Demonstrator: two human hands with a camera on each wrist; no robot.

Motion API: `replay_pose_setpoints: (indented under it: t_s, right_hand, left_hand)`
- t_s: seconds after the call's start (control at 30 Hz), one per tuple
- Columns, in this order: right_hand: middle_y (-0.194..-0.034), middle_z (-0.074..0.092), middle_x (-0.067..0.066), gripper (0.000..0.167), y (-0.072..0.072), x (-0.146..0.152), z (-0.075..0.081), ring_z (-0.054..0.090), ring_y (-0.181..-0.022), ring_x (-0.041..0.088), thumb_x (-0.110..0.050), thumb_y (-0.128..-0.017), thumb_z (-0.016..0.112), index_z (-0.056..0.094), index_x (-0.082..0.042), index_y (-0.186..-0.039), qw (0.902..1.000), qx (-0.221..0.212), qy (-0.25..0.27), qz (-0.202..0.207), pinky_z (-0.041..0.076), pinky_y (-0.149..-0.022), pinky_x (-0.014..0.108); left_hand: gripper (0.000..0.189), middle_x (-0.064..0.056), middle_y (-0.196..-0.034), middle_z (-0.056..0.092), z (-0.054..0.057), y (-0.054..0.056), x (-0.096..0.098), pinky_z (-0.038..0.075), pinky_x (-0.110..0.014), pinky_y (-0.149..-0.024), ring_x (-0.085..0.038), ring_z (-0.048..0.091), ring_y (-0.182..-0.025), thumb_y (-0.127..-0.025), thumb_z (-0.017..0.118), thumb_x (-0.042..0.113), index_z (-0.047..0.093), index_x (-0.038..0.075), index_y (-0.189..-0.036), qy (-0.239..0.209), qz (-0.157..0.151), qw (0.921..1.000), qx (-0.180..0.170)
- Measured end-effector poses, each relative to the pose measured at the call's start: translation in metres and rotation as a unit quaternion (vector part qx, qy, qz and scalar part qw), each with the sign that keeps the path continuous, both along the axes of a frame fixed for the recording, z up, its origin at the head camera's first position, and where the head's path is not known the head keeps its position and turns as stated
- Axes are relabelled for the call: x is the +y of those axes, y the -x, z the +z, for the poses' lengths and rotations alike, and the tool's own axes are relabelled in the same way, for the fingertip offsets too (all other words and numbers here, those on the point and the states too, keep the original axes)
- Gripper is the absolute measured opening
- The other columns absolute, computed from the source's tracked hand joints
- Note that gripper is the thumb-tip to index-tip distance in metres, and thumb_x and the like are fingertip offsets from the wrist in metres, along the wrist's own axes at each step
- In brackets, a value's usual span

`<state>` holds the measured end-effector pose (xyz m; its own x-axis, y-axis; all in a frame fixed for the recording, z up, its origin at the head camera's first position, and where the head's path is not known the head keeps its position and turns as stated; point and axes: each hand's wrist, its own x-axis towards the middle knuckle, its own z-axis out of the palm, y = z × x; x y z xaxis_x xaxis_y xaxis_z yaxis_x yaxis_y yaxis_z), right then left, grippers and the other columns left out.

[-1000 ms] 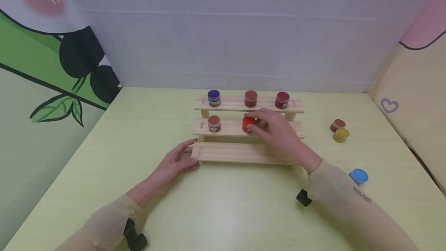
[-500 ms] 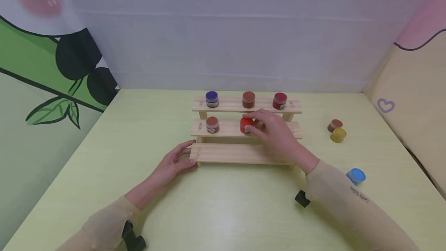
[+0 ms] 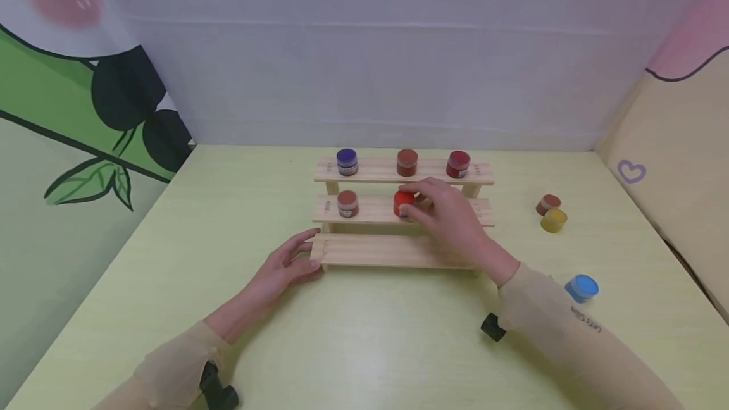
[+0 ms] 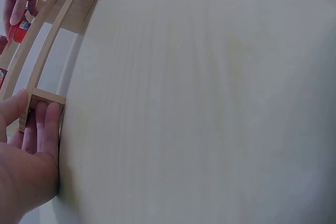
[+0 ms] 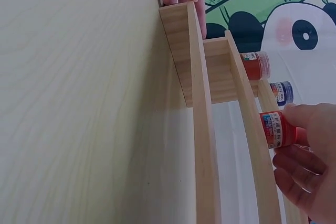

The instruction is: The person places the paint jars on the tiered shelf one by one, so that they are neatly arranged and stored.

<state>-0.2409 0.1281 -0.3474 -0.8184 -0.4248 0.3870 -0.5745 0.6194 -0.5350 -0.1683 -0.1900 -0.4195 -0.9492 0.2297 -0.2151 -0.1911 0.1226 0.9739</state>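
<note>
A three-step wooden rack (image 3: 393, 250) stands on the table. My left hand (image 3: 289, 264) holds the left end of its lowest step, thumb at the front edge and fingers against the end support (image 4: 48, 96). On the middle step, my right hand (image 3: 450, 214) pinches a small red paint jar (image 5: 276, 129) between thumb and fingers; the jar is upright with its base at the board. To its left sits a brownish-red jar (image 3: 347, 204). The top step carries a blue-purple jar (image 3: 347, 162), a brown-orange jar (image 3: 407, 162) and a dark red jar (image 3: 458, 164).
Right of the rack, a brown jar (image 3: 548, 204) and a yellow jar (image 3: 554, 221) stand close together on the table (image 3: 364, 340). Nearer, a light blue jar (image 3: 582, 288) lies beside my right sleeve (image 3: 569, 328). A pale curtain-like wall (image 3: 370, 68) stands behind the table.
</note>
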Motion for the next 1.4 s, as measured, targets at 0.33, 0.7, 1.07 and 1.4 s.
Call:
replay_pose_setpoints:
  t_s: [0.33,0.7,1.07,1.4]
  right_hand:
    - [-0.107,0.069,0.003,0.035,-0.001,-0.001,0.0,0.066,-0.09,0.019,-0.026,-0.088,0.075,0.068,-0.011,-0.119,1.0,-0.007,0.0,-0.005,0.06,-0.084,0.035]
    - [-0.111,0.071,0.004,0.04,0.0,-0.001,-0.001,0.067,-0.094,0.02,-0.028,-0.087,0.076,0.067,-0.011,-0.123,0.9999,0.004,-0.004,-0.009,0.06,-0.085,0.036]
    - [-0.124,0.069,0.007,0.049,-0.02,0.03,-0.001,0.066,-0.102,0.023,-0.023,-0.087,0.077,0.062,-0.014,-0.133,0.9984,0.054,0.008,-0.011,0.061,-0.081,0.042]
    - [-0.121,0.069,0.005,0.051,-0.06,0.1,-0.015,0.061,-0.1,0.016,-0.009,-0.081,0.08,0.064,-0.014,-0.129,0.9916,0.099,-0.007,-0.082,0.051,-0.079,0.01]
  left_hand:
    - [0.066,-0.017,-0.143,0.042,0.0,0.0,0.0,0.056,-0.029,-0.099,-0.01,0.062,-0.109,-0.097,0.062,0.017,0.029,0.018,-0.155,-0.002,-0.001,1.0,0.001]
    - [0.067,-0.019,-0.144,0.042,0.002,-0.002,-0.001,0.057,-0.026,-0.097,-0.007,0.062,-0.108,-0.098,0.061,0.017,0.027,0.016,-0.155,-0.011,-0.007,0.9999,0.003]
    - [0.067,-0.017,-0.145,0.042,-0.001,0.001,-0.001,0.057,-0.026,-0.097,-0.007,0.062,-0.109,-0.098,0.062,0.016,0.028,0.017,-0.155,-0.014,0.0,0.9999,-0.004]
    - [0.066,-0.016,-0.148,0.041,-0.004,0.002,-0.001,0.056,-0.026,-0.098,-0.008,0.062,-0.111,-0.097,0.062,0.018,0.029,0.018,-0.155,-0.014,0.0,0.9998,-0.012]
